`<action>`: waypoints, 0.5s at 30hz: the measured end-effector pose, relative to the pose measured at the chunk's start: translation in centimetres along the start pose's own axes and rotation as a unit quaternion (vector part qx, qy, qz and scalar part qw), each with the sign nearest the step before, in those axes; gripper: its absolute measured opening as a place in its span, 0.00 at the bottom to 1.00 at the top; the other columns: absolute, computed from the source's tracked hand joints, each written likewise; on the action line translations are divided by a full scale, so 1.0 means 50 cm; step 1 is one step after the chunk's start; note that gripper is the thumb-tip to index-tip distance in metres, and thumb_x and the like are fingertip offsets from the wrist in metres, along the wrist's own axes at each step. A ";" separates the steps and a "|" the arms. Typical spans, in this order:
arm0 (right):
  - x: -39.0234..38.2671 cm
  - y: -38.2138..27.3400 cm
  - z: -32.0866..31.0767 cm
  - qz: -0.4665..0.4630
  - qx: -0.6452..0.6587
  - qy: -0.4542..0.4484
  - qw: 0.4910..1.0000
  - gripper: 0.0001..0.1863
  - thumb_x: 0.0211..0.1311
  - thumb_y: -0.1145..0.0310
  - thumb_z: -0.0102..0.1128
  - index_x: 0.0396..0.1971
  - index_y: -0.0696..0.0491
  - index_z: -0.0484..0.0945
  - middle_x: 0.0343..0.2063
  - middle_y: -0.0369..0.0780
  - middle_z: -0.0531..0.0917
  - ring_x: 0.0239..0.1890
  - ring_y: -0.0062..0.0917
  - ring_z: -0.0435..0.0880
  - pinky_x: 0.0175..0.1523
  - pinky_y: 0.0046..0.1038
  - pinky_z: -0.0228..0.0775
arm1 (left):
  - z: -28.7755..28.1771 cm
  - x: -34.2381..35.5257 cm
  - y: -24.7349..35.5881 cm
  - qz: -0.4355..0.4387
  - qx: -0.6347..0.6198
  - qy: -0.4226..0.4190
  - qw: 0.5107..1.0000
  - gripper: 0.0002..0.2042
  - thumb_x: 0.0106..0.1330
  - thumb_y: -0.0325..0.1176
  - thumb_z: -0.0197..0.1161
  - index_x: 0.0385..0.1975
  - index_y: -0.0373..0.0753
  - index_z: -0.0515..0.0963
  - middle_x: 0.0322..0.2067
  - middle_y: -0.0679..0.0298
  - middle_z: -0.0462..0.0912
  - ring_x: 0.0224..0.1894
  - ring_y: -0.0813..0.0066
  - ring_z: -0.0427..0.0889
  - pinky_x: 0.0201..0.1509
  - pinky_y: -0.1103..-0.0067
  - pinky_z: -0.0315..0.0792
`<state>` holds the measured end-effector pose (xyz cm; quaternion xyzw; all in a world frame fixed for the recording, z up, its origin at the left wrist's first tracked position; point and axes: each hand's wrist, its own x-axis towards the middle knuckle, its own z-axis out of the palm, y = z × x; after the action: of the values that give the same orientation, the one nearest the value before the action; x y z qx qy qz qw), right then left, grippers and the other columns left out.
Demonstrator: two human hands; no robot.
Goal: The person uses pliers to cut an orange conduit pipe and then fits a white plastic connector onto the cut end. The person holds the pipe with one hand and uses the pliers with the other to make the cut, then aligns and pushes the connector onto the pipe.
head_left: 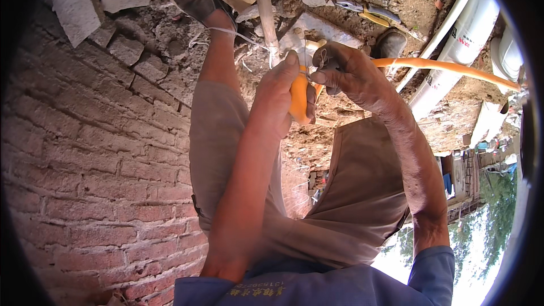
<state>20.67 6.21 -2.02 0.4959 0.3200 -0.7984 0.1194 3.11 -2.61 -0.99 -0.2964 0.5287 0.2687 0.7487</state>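
Head view has us mid-fiddle with an orange piece [299, 99], and our best guess is this is close handwork around its narrow far end. Our left hand [276, 90] has its fingers wrapped round it, thumb up along the left side. Our right hand [354, 76] is just to the right, fingers curled in tight and apparently pinching a bit of thin wire [323, 56], though the exact contact is too small to tell. So the orange piece sits inside the left grip, its far end sticking out right beside the right fingertips. We'd say the next move calls for a steady left hold and a fine pinch on the right. An orange hose [447, 67] runs off to the right past white pipes [453, 51]; can't tell if it joins our piece. Pliers [371, 13] lie on the ground, far right of the hands.
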 end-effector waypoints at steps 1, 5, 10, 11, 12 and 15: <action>0.007 0.004 -0.001 -0.022 -0.005 -0.002 1.000 0.26 0.62 0.50 0.69 0.39 0.61 0.76 0.26 0.36 0.77 0.30 0.19 0.76 0.35 0.27 0.69 | -0.004 -0.002 0.002 -0.001 -0.003 -0.015 1.000 0.22 0.74 0.51 0.56 0.46 0.35 0.74 0.32 0.57 0.81 0.23 0.72 0.80 0.20 0.77 0.76; 0.014 -0.003 -0.006 -0.001 0.025 -0.041 0.999 0.27 0.62 0.47 0.69 0.41 0.59 0.77 0.29 0.34 0.78 0.32 0.17 0.76 0.38 0.24 0.71 | 0.003 -0.008 0.008 0.002 -0.070 -0.024 0.997 0.19 0.76 0.48 0.55 0.45 0.35 0.74 0.33 0.58 0.81 0.25 0.72 0.80 0.20 0.77 0.76; 0.025 -0.007 -0.013 0.003 0.020 -0.059 0.998 0.24 0.64 0.50 0.68 0.43 0.58 0.77 0.30 0.33 0.80 0.35 0.16 0.78 0.42 0.23 0.73 | -0.016 0.001 -0.005 -0.010 -0.141 -0.062 0.988 0.16 0.77 0.45 0.52 0.45 0.36 0.74 0.34 0.60 0.80 0.30 0.71 0.81 0.21 0.76 0.77; 0.033 -0.003 -0.016 -0.012 -0.001 -0.055 0.998 0.24 0.64 0.51 0.68 0.44 0.58 0.77 0.29 0.33 0.80 0.35 0.16 0.78 0.42 0.23 0.73 | -0.016 0.004 -0.006 -0.005 -0.158 -0.070 0.985 0.16 0.78 0.45 0.52 0.45 0.36 0.75 0.34 0.60 0.80 0.31 0.71 0.81 0.22 0.76 0.77; 0.039 0.001 -0.017 -0.028 -0.022 -0.051 0.998 0.23 0.64 0.52 0.68 0.44 0.58 0.77 0.29 0.33 0.80 0.35 0.16 0.78 0.43 0.23 0.73 | -0.015 0.006 -0.006 -0.001 -0.175 -0.078 0.981 0.16 0.78 0.45 0.52 0.45 0.36 0.75 0.35 0.60 0.80 0.33 0.71 0.82 0.23 0.75 0.78; 0.046 0.001 -0.011 -0.032 0.081 -0.078 0.993 0.20 0.63 0.58 0.67 0.41 0.60 0.78 0.29 0.36 0.79 0.33 0.19 0.77 0.39 0.26 0.71 | -0.020 0.012 -0.010 0.003 -0.218 -0.100 0.971 0.16 0.78 0.45 0.52 0.45 0.37 0.75 0.36 0.61 0.79 0.35 0.72 0.82 0.26 0.73 0.78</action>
<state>19.98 6.81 -4.19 0.4294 0.2601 -0.8614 0.0776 3.01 -3.61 -1.75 -0.4223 0.3806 0.4079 0.7144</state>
